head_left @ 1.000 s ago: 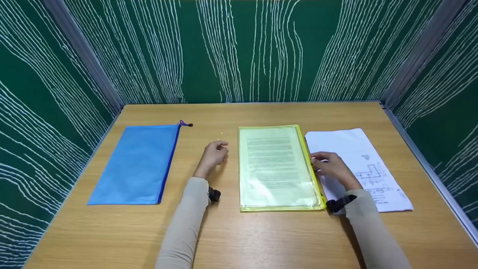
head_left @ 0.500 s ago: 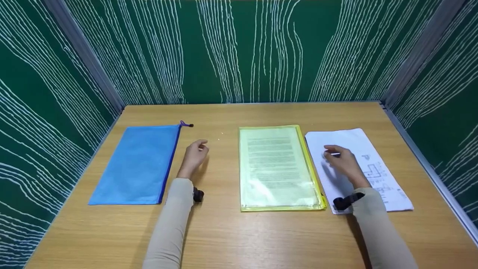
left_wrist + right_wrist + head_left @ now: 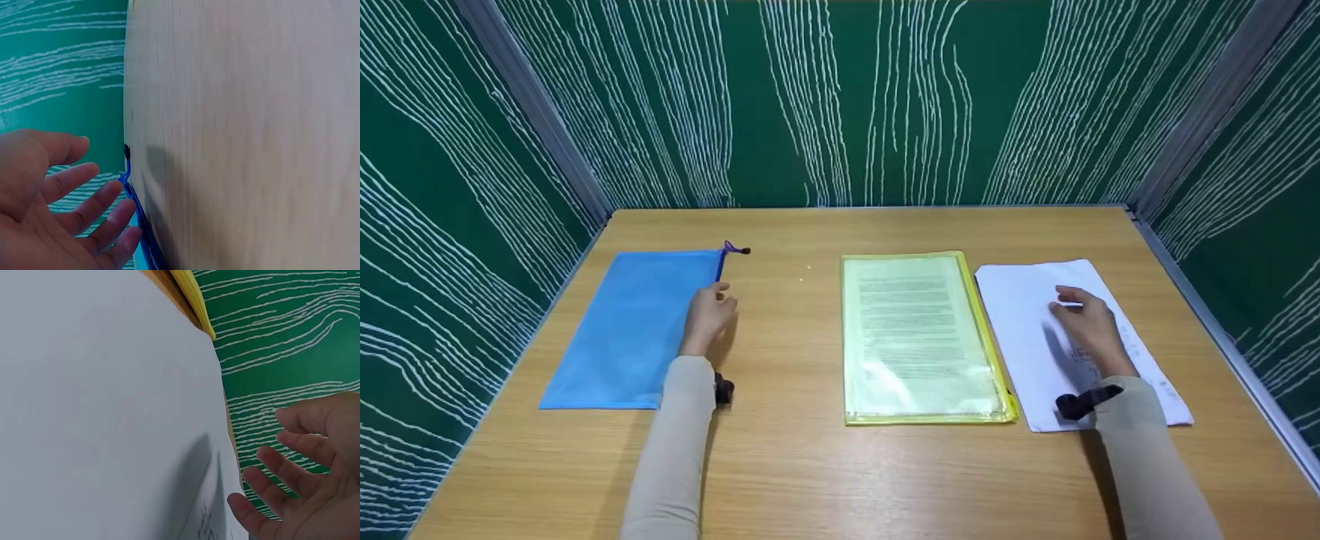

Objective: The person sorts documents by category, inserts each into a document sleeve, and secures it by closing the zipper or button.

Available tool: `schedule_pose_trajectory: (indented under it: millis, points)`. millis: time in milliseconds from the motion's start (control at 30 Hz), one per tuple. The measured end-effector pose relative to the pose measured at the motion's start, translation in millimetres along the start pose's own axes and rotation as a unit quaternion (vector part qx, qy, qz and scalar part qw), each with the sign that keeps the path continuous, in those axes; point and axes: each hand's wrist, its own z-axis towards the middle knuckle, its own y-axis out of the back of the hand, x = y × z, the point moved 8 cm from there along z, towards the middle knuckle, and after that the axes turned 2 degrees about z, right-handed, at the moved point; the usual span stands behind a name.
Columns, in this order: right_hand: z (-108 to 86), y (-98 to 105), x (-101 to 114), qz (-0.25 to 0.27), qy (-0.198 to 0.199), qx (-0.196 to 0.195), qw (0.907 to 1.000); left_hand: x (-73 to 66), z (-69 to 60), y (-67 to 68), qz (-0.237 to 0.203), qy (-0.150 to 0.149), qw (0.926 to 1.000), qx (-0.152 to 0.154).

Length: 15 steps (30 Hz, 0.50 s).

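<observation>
Head view shows a wooden desk (image 3: 810,480) with three flat things in a row. The blue zip pouch (image 3: 622,337) lies on the left side. A purple pull loop (image 3: 729,246) with a dark end pokes out from its top right corner. The yellow zip pouch (image 3: 975,382) lies a bit right of the middle, and you can see a printed page (image 3: 907,322) through its clear front. Just beside it, on the right, lie white papers (image 3: 1012,337) with some small drawings on them.

The left hand (image 3: 707,319) is by the right edge of the blue zip pouch and hides part of it. Its fingers are loose and spread, so its grip has nothing in it. I cannot tell if it touches the pouch. The right hand (image 3: 1091,326) is over the white papers and makes a shadow on them. Its grip is let go too, with the fingers softly bent and apart.

Both arms have beige sleeves (image 3: 667,450). Behind the desk is a green wall (image 3: 870,105) with wiggly white lines.
</observation>
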Motion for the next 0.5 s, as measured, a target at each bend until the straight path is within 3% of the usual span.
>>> schedule_pose_trajectory:
  millis: [233, 500]
  points:
    - [0.8, 15.6, -12.3, -0.017, -0.015, -0.018, 0.9996, 14.7, -2.4, 18.5, 0.035, 0.015, 0.9991, -0.019]
    - [-2.4, 22.4, -20.9, 0.0, -0.032, -0.023, 0.9992, 29.3, -6.7, 26.3, 0.047, 0.041, 0.9981, -0.002]
